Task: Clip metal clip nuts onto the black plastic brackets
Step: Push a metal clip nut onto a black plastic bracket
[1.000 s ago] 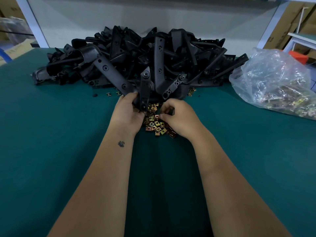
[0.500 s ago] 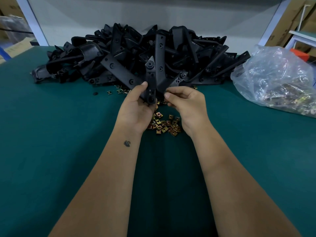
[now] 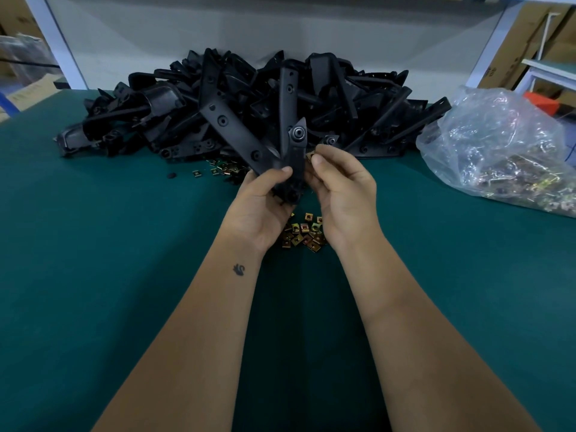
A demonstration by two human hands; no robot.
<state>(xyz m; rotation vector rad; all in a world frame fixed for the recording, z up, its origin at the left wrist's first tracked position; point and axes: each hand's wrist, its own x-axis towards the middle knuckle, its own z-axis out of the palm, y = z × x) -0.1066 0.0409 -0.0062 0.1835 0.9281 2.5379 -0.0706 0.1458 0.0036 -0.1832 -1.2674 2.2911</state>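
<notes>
1. The black plastic bracket is held up above the tabletop, near the centre of the view, with its long arms pointing toward 11 and 12 o'clock.
2. The left hand grips the lower end of the bracket, fingers and thumb curled round it.
3. The right hand pinches one small metal clip nut between thumb and forefinger, just beside the bracket edge at its 3 o'clock side. I cannot tell if the nut already touches the plastic.
4. In my judgement the step in hand is to slide this nut onto a tab of the bracket. To do it well, keep the left hand firm, turn the open mouth of the nut toward the edge, push it straight, and check that its hole meets the hole of the bracket.
5. A small heap of loose clip nuts lies on the tabletop under the hands, toward 6 o'clock.
6. A large pile of brackets lies behind, at 12 o'clock.
7. A clear plastic bag with more metal parts lies at 2 o'clock.
</notes>
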